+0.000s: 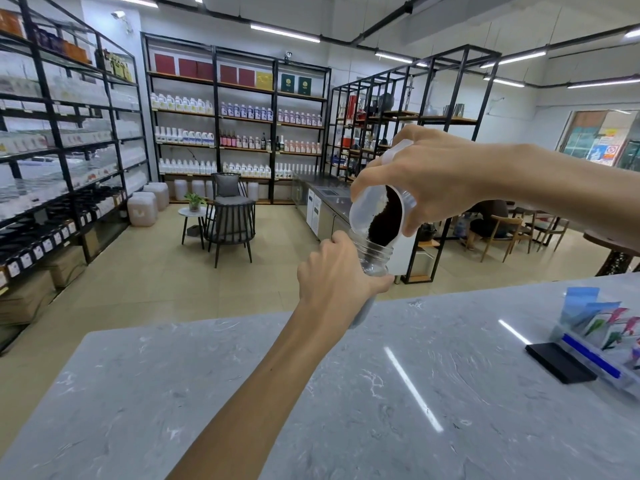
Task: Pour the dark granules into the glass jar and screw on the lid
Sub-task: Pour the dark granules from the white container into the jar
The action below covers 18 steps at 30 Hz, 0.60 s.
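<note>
My left hand (336, 271) grips a clear glass jar (375, 259) around its body, holding it above the far edge of the marble counter (242, 393). My right hand (429, 174) holds a translucent plastic cup (367, 209) tipped steeply down, its mouth right over the jar's threaded opening. Dark granules (386, 220) lie along the cup's lower wall and slide toward the jar mouth. The jar's lower part is hidden behind my left hand. I see no lid.
A flat black object (561, 363) and a clear holder with colourful packets (602, 337) sit at the counter's right side. Beyond the counter are shelves of bottles (239, 133), a chair with a small round table (228, 220), and metal racks (415, 133).
</note>
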Each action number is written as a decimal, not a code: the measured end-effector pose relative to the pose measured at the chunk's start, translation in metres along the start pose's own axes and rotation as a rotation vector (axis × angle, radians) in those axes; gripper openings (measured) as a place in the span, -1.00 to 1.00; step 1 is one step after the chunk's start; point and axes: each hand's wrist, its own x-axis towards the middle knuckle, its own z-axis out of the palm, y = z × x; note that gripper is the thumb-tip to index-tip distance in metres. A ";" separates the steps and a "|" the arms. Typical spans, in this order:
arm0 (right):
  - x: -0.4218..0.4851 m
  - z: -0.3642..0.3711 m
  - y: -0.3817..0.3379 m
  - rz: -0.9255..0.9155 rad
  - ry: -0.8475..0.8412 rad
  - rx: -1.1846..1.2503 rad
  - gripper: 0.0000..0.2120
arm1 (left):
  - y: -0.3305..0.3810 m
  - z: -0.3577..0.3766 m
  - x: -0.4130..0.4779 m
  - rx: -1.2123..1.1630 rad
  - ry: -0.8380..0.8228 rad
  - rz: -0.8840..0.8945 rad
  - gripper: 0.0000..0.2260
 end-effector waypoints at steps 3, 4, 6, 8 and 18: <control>0.001 -0.001 -0.001 -0.004 -0.008 -0.016 -0.14 | 0.000 0.001 0.000 0.013 0.015 0.004 -0.34; 0.002 -0.002 -0.001 -0.006 -0.011 -0.016 -0.14 | -0.001 0.001 0.000 0.018 0.018 0.005 -0.34; 0.001 -0.003 -0.002 -0.014 -0.007 -0.013 -0.14 | -0.001 0.001 0.001 0.022 0.023 0.005 -0.35; 0.001 -0.003 -0.002 -0.013 -0.013 -0.018 -0.15 | -0.001 0.001 0.001 0.021 0.029 0.005 -0.35; 0.005 -0.011 -0.006 -0.016 -0.046 -0.060 -0.13 | -0.001 -0.001 0.002 0.023 0.029 0.017 -0.33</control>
